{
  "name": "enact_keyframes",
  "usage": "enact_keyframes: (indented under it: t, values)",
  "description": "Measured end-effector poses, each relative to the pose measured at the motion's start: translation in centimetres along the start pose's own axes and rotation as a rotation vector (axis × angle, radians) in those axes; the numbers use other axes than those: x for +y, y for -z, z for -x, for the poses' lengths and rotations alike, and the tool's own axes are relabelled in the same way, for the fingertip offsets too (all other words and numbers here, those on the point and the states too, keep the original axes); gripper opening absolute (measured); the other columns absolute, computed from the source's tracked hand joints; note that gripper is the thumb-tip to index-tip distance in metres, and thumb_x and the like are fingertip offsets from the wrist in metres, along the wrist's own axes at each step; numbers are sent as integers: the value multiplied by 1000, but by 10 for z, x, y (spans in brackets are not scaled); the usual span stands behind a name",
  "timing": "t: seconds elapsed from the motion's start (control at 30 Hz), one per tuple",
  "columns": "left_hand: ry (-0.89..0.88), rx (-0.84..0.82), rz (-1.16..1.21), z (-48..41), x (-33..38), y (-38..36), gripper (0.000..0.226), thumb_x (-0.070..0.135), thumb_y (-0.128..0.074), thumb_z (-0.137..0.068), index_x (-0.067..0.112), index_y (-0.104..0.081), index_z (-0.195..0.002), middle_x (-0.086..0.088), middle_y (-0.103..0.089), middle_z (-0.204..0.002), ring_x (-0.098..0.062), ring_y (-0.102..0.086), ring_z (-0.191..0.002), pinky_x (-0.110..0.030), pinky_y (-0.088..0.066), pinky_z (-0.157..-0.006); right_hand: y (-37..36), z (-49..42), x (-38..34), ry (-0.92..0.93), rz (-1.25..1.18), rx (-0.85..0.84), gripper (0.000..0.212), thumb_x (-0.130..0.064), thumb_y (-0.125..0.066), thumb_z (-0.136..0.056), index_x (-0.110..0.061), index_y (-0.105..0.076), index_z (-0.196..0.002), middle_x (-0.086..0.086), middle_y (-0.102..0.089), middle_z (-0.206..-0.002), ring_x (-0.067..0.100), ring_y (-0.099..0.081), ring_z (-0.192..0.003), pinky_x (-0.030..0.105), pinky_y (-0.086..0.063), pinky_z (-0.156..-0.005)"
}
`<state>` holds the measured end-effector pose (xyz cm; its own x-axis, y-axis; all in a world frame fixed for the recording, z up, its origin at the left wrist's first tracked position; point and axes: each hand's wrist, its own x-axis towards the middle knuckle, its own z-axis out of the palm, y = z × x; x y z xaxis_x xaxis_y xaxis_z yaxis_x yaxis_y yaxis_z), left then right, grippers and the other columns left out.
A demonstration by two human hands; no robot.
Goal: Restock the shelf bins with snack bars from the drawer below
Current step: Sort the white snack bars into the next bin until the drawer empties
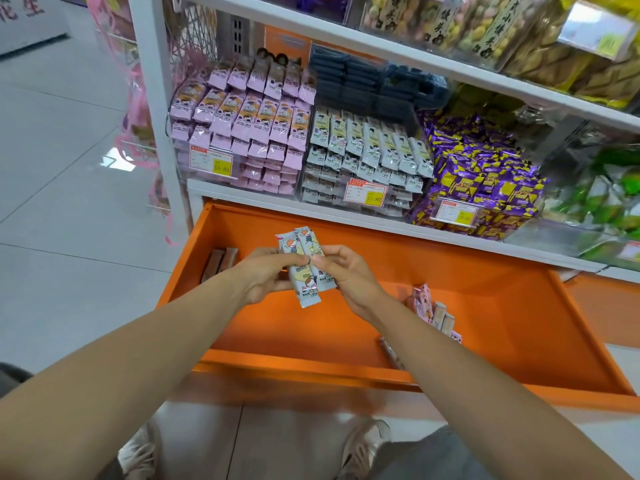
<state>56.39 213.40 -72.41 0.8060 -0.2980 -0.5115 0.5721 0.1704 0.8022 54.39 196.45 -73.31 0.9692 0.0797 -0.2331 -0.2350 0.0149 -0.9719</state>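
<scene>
Orange drawer (485, 306) open | left hand (266, 276) and right hand (347, 276) both pinch pale-blue snack bars (305, 247), seemingly two | held above drawer floor

Pale blue wrappers printed with cartoon figures and a yellow patch are seen on the snack bars (306, 251) between the left hand (263, 277) and right hand (348, 275). Under the hands, the drawer (311, 329) is coloured bright orange. Beyond them, pink bars (242, 123), pale grey bars (370, 147) and purple-and-yellow packets (485, 174) are shelved.
</scene>
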Motion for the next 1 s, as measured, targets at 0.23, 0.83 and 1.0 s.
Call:
enact_keyframes:
  t: [0.23, 0.83, 1.0]
  values:
    - [7, 13, 26, 4, -5, 1, 34, 7, -72, -85, 2, -65, -117, -12, -74, -105, -24, -71, -95, -36, -61, -72, 1, 6, 9, 60, 77, -48, 39, -9, -71, -86, -12, -63, -124, 10, -65, -122, 26, -61, -114, 38, -52, -94]
    - [-17, 134, 157, 2, 34, -28, 50, 17, -78, -81, 0, -58, -124, -13, -71, -101, -23, -71, -79, -30, -58, -53, -9, 31, -17, 488, 648, 195, 63, -36, -73, -78, -25, -45, -133, -9, -47, -125, 9, -41, -120, 21, -35, -93]
    - [-74, 102, 119, -10, 69, -38, 101, 30, -93, -59, 5, -42, -143, -17, -63, -124, -29, -69, -97, -30, -56, -55, -8, 21, -45, 612, 669, 326, 59, -53, -62, -77, -25, -49, -128, -12, -50, -121, 7, -44, -118, 15, -36, -93]
